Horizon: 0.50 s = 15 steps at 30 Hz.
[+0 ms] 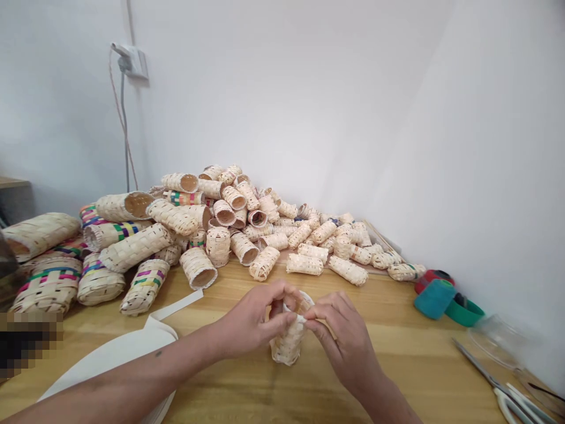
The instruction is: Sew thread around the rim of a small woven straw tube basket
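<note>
Left hand (253,315) & right hand (346,335) clamped on top of small woven bamboo tube (288,338), held upright over table (397,371) (contact w/ wood can't be told), big pile of woven tubes (212,218) beyond

The only view came from a camera worn on the person's head. It looked forward and down from close above the left hand (251,318) and right hand (346,338), toward the wooden table (397,377) and far wall (282,88).
</note>
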Motion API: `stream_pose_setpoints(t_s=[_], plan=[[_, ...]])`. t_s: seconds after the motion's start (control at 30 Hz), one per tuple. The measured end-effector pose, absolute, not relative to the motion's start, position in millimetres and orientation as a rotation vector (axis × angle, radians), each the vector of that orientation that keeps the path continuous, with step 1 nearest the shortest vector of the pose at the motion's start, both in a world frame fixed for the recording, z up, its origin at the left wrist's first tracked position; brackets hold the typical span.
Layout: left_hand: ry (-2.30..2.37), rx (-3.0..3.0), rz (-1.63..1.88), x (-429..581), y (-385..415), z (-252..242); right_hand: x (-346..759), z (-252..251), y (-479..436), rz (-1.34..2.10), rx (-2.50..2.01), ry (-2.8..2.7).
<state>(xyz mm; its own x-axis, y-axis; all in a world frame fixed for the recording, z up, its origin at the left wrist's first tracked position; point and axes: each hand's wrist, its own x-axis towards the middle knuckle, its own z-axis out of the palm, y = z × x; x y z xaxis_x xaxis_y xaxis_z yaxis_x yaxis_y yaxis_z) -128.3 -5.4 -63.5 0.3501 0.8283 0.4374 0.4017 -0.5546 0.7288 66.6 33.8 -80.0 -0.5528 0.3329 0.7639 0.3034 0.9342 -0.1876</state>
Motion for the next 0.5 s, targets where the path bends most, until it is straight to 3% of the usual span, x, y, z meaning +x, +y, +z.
stream_pose_setpoints(t_s=[0.27,0.5], plan=[[1.014,2.096,1.16,-124.3,-6.3,-67.3,70.2,-80.3,33.2,0.044,-0.478,-2.278],[1.019,2.191,1.444,-139.5,-2.9,-56.9,70.7,-80.0,36.0,0.062,-0.442,-2.277]])
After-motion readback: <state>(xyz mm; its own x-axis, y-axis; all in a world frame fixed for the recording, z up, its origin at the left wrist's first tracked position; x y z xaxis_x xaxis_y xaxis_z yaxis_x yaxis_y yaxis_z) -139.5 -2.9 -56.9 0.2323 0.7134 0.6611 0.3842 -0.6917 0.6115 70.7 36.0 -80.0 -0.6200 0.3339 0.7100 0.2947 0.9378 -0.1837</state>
